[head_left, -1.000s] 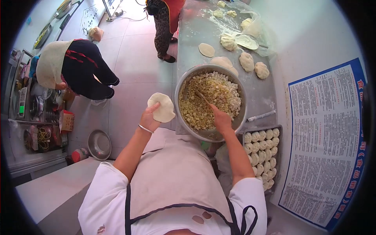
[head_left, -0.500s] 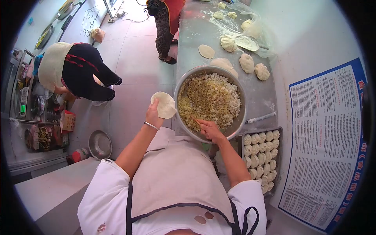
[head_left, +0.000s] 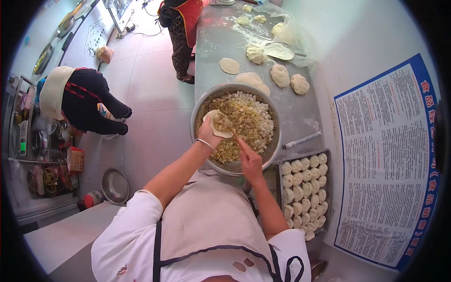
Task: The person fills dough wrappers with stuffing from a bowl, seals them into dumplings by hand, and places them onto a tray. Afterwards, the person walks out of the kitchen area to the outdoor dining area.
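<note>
My left hand (head_left: 210, 133) holds a round dough wrapper (head_left: 216, 130) over the left part of a large metal bowl. Some chopped filling lies on the wrapper, which cups slightly upward. In my right hand (head_left: 252, 163) is a thin wooden-coloured utensil (head_left: 235, 135), its tip at the filling on the wrapper; the exact shape of that end is hidden. The metal bowl (head_left: 278, 137) contains a chopped filling mix (head_left: 244, 117), yellow-green and brown at left, with pale cubes toward the upper right.
At right stands a tray (head_left: 281, 188) of pleated buns (head_left: 307, 189). Flattened wrappers (head_left: 229, 66), dough lumps (head_left: 280, 75) and a rolling pin (head_left: 302, 140) lie on the metal table (head_left: 211, 44). One person (head_left: 89, 96) bends at left; another (head_left: 181, 37) stands by the table.
My left hand has brought the wrapper from beside the bowl to above it. Filling now lies on the wrapper. The utensil has risen from the mix to the wrapper, and the view has shifted.
</note>
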`<state>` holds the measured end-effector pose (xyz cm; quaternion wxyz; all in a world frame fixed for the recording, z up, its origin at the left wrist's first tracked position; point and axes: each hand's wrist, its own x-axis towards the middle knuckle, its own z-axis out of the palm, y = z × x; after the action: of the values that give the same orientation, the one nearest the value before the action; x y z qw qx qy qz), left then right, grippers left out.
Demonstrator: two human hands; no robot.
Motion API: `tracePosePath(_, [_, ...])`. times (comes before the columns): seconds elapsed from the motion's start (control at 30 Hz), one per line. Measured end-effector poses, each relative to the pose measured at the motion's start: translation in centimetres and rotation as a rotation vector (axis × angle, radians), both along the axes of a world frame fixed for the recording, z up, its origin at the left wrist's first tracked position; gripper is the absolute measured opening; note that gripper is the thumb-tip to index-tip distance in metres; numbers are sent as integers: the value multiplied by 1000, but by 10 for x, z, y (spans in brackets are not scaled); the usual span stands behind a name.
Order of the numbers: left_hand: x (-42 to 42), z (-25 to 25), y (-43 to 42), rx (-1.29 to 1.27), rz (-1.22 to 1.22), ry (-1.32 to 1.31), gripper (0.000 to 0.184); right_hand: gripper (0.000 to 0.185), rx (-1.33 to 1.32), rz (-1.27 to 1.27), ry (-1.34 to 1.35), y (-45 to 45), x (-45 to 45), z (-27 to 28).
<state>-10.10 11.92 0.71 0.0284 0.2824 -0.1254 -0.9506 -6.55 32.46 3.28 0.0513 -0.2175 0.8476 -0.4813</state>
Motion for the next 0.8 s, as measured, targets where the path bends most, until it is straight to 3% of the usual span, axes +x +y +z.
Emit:
tracePosePath(0.07, [-5,-3,10,49,-44,-17,47,45,300,-4,391,2,11,3])
tracePosePath(0.33, [3,-19,11,141,-144,138,49,45,188,-4,242,25,13,26])
tracePosePath(0.47, [10,-4,6,67,-75,71,49,50,118,-29,225,41,6,41])
tracePosePath(0.57, [6,-20,-2,84,48,126,50,52,505,82,432,48,6,60])
tracePosePath(0.8, [9,-24,-17,-17,127,82,48,51,850,26,396,90,-13,25])
